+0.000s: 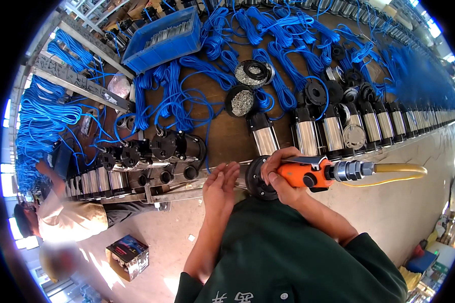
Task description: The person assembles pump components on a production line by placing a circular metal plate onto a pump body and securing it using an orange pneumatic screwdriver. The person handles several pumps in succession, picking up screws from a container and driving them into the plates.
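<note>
My right hand (282,174) grips an orange pneumatic tool (308,174) with a metal coupling and a yellow air hose (397,171) running off to the right. The tool's head sits against the black round end cap (254,179) of a steel cylindrical pump body lying at the bench edge. My left hand (220,189) is flat and open, fingers together, just left of that end cap, holding nothing. Whether it touches the pump is unclear.
A long wooden bench (232,136) carries rows of steel pump bodies (333,134) with blue cables (283,55), two round dishes of small metal parts (241,101), and a blue crate (164,40). Another person (71,217) crouches at lower left beside a small box (128,255).
</note>
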Available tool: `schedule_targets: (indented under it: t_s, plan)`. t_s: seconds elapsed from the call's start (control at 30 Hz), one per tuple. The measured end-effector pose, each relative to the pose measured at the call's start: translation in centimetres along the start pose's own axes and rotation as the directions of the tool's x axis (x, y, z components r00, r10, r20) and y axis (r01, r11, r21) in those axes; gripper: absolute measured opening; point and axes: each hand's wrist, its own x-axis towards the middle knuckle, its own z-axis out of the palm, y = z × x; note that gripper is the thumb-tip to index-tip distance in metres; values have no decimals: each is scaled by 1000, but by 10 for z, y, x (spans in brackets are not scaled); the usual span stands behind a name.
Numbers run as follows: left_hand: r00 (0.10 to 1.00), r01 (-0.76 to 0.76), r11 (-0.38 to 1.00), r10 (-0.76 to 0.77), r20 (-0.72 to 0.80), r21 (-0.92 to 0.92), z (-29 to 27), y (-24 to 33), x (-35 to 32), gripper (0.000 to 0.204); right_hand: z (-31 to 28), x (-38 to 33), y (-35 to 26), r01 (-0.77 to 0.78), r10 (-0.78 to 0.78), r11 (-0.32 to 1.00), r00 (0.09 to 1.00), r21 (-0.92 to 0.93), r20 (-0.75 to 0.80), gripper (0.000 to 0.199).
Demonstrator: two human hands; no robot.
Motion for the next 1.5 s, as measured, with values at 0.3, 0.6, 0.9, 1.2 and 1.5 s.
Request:
schedule_targets:
  t_s: [0.3, 0.6, 0.9, 1.2, 1.5]
  plan:
    - [962, 17, 976, -76, 263, 218, 48, 21, -27, 17, -1, 18, -47, 217, -146, 924, 961, 315, -234, 29]
    - [902, -65, 851, -173, 395, 521, 76, 8, -13, 19, -26, 15, -58, 286, -158, 892, 922, 349, -353, 29]
    - [839, -207, 770, -177, 514, 604, 104, 0, -4, 11, -54, 1, -64, 318, -115, 882, 862, 349, -494, 30]
    - [756, -464, 570, -145, 639, 678, 119, -3, -13, 10, -71, -10, -66, 406, -170, 829, 838, 384, -519, 27]
    - [752, -468, 544, -169, 637, 697, 126, -5, -14, 12, -74, -12, -66, 418, -168, 823, 825, 384, -539, 26]
